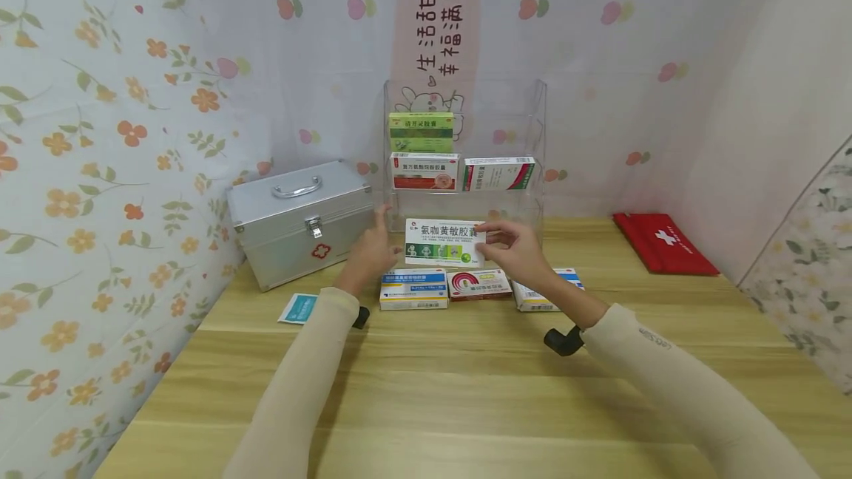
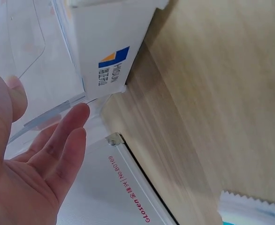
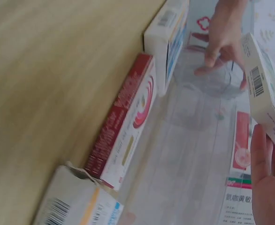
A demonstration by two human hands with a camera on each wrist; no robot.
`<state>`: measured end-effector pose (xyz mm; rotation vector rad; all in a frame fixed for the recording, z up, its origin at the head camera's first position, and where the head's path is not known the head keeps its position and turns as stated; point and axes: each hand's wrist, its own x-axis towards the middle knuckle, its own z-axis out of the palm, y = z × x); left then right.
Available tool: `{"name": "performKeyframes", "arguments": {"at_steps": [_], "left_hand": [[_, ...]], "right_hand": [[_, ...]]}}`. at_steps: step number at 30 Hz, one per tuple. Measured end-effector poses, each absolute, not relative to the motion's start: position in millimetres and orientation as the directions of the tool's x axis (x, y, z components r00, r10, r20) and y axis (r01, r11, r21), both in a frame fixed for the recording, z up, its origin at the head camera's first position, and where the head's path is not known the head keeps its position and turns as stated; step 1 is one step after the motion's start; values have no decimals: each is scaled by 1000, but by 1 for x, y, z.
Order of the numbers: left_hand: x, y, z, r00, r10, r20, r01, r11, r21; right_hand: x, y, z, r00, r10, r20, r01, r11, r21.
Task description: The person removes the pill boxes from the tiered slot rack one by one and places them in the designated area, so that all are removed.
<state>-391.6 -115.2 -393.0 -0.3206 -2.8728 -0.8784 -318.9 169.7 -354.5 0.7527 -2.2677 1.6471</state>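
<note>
White medicine box (image 1: 444,242) pinched in right hand (image 1: 515,246), before clear rack (image 1: 532,139).

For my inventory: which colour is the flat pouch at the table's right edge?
Red pouch with a white cross; head view.

The box (image 1: 444,242) in my right hand (image 1: 515,248) is white with black characters and green pictures. Below it lie a blue-and-white box (image 1: 413,288) and a red-and-white one (image 1: 479,284). The counter (image 1: 466,390) is pale wood grain. The case (image 1: 299,220) is silver with a red cross, the pouch (image 1: 662,242) red with a white cross. My sleeves (image 1: 293,383) are beige.
</note>
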Motion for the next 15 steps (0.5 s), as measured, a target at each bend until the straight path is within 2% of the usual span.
{"name": "performKeyframes", "arguments": {"at_steps": [9,15], "left_hand": [[-390,-113,-395,-977,172,129,214,811,545],[-391,-116,-394,-974,163,154,220,828,516]], "right_hand": [[-303,176,-373,-879,-274,390,-441,156,-884],[-294,174,-384,-910,-290,297,-348,143,-926]]}}
